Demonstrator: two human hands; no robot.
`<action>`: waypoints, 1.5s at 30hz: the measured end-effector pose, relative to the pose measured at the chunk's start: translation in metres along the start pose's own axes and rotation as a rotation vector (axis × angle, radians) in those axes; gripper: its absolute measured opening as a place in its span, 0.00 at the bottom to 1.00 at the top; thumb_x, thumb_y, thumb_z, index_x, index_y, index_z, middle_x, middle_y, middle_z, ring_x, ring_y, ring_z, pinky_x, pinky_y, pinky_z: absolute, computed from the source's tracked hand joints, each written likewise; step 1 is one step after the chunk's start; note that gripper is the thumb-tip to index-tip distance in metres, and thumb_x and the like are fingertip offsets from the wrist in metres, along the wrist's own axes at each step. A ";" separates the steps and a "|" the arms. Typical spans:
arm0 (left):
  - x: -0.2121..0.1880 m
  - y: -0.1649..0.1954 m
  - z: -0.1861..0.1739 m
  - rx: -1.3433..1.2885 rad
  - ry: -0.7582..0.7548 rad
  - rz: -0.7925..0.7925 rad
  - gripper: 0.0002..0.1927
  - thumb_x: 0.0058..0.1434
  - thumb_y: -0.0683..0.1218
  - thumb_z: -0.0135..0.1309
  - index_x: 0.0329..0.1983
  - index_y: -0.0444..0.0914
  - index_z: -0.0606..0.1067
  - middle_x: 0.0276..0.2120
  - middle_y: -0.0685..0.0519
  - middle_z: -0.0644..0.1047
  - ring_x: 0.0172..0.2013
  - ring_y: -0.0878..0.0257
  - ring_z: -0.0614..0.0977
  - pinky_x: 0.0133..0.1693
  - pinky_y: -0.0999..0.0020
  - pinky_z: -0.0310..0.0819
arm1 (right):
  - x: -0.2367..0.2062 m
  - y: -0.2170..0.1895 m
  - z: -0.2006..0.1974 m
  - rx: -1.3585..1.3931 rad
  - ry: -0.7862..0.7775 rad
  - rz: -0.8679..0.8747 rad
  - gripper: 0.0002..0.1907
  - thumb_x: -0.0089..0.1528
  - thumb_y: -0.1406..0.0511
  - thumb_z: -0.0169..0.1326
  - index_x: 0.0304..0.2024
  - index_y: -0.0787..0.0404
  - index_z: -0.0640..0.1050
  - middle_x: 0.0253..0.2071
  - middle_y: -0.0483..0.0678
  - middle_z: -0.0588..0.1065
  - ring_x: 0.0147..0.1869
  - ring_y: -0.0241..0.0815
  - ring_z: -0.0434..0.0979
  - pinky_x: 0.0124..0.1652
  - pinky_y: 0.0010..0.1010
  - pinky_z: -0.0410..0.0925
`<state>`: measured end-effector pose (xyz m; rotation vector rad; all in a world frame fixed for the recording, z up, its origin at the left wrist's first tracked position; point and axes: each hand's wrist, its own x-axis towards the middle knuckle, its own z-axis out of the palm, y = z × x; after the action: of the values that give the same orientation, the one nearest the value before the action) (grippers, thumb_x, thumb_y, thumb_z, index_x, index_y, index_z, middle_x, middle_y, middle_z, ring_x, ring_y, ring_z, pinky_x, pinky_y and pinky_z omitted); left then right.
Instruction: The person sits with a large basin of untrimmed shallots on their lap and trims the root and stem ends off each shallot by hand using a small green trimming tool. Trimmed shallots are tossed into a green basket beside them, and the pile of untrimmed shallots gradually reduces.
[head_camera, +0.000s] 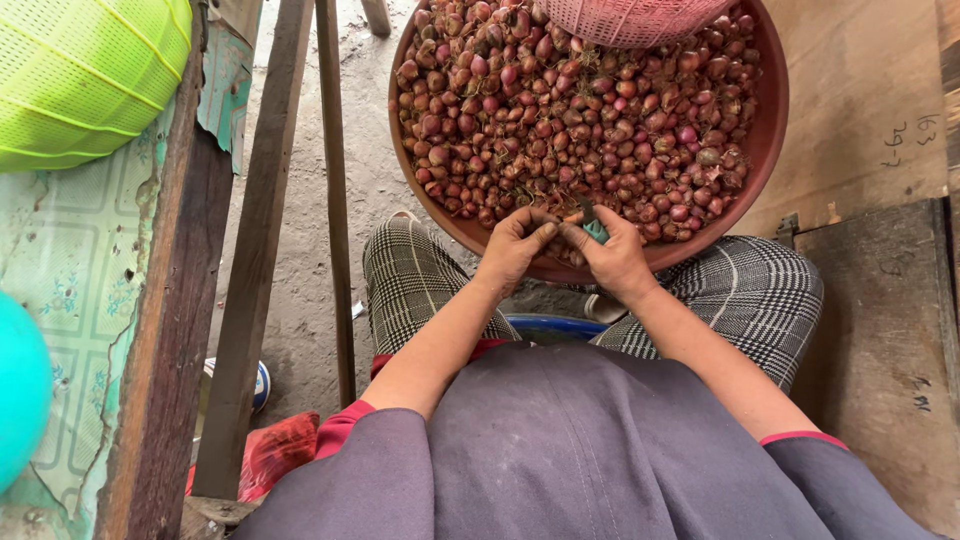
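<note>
Two hands meet at the near rim of the wide reddish-brown basin (770, 130), which rests across your knees so the work sits close. Your left hand (513, 243) has its fingers closed together on a single shallot (556, 226), pinching it steady. Your right hand (612, 255) is clamped on a small teal-handled tool (594, 230), its tip turned toward that shallot. Heaped red shallots (580, 110) fill the basin. At the far edge sits a pink mesh basket (630, 18); a lime-green basket (85, 75) lies far left on the worn surface (70, 260).
</note>
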<state>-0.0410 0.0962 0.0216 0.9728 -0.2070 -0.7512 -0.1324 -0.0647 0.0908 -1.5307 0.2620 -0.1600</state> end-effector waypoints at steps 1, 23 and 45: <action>-0.001 0.003 0.002 -0.015 -0.005 0.002 0.08 0.65 0.40 0.57 0.45 0.33 0.76 0.35 0.53 0.81 0.36 0.66 0.83 0.42 0.70 0.82 | 0.000 0.003 0.000 0.042 0.021 0.017 0.07 0.67 0.68 0.58 0.46 0.64 0.77 0.31 0.41 0.76 0.28 0.26 0.71 0.28 0.18 0.64; -0.005 0.045 0.007 0.525 0.066 0.255 0.14 0.62 0.43 0.63 0.49 0.33 0.79 0.40 0.51 0.82 0.40 0.64 0.82 0.43 0.69 0.79 | 0.020 -0.114 0.007 -0.260 0.037 -0.209 0.08 0.66 0.68 0.56 0.46 0.65 0.79 0.34 0.45 0.77 0.30 0.30 0.75 0.28 0.23 0.70; 0.030 0.069 -0.044 1.025 0.151 0.239 0.16 0.56 0.37 0.62 0.47 0.37 0.76 0.42 0.48 0.82 0.47 0.55 0.84 0.49 0.65 0.79 | 0.049 -0.026 -0.007 -0.307 0.056 0.096 0.20 0.63 0.67 0.60 0.58 0.61 0.78 0.36 0.44 0.79 0.30 0.30 0.75 0.30 0.24 0.70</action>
<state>0.0355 0.1289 0.0475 1.9232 -0.5955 -0.3125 -0.0856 -0.0854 0.1132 -1.8155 0.4192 -0.0888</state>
